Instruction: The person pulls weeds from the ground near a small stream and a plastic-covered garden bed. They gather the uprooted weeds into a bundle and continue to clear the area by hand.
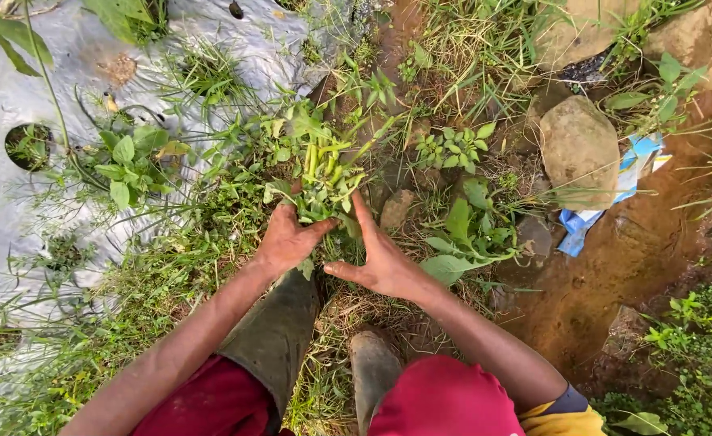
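Setting: weedy ground beside silver plastic mulch sheet [17, 89]. Item: clump of green weeds [324, 173], centre, at your fingertips. Your left hand [286, 238] grips its base; right hand [382, 262] open, fingers touching stems. Nearby: brown rock [578, 149], blue wrapper [610, 190].

Farm plot outdoors: plastic mulch sheet [41, 89] with planting holes, weeds [211, 242], soil [614, 266].

We cannot see the left hand [287, 238] fingertips, buried in the weed clump [320, 173]; below it, both rubber boots [372, 367] are half hidden by knees.
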